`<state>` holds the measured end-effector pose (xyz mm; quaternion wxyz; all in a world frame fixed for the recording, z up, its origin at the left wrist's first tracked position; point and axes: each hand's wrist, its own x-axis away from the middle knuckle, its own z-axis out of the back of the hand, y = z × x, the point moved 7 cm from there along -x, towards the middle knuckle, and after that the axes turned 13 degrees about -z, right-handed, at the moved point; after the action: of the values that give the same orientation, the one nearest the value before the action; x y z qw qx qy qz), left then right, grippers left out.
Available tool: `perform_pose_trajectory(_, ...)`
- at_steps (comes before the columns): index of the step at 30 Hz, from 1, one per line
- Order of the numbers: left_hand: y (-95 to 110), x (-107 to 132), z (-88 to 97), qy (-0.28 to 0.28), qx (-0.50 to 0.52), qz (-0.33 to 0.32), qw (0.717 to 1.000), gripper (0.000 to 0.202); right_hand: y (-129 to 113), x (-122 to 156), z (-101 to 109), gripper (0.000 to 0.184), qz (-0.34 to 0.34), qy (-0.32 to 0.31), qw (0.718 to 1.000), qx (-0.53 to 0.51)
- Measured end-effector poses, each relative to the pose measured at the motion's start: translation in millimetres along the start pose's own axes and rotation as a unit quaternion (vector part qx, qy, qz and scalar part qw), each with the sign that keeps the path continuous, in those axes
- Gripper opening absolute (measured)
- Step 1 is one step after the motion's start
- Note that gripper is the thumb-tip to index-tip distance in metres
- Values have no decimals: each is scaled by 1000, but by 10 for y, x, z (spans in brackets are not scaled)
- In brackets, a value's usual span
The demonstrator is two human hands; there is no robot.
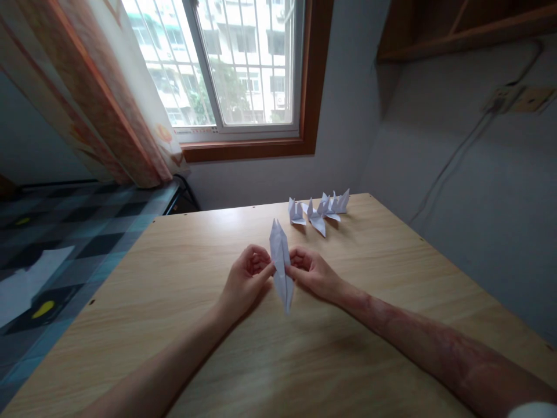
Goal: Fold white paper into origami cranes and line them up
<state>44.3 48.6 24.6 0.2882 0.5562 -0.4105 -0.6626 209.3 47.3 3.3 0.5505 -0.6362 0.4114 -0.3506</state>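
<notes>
Between my two hands a folded white origami paper (282, 261) stands on end above the wooden table. It is long and narrow, with two points at the top, one tapering point at the bottom and a slit down its front. My left hand (251, 268) pinches its left edge between thumb and curled fingers. On the opposite edge, my right hand (312, 270) grips it the same way. The fingertips behind the paper are partly hidden. Beyond my right hand, several finished-looking white origami cranes (316, 219) rest on the table.
The light wooden table (195, 360) reaches back toward a wall under a barred window (255, 69). Left of it lies a checked bed cover (96, 232) with white paper sheets (37, 281) on it. A cable (452, 157) hangs from a wall socket at the right, below a shelf (470, 40).
</notes>
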Motion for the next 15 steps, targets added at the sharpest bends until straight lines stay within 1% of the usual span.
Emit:
perform_pose_trajectory(4,60,15,-44,-46,-40,0,998,27,10,1,4,40,-2,4,1000,13)
perform_pose_trajectory(7,79,17,-40,-46,-42,1,998,25,11,4,3,40,-8,4,1000,16)
perform_pose_trajectory(12,56,29,-43,-41,-42,14,998,32,4,8,-10,41,-11,2,1000,14)
perform_pose_trajectory(15,90,30,-26,-38,-66,0,997,31,-2,13,-14,41,-13,5,1000,12)
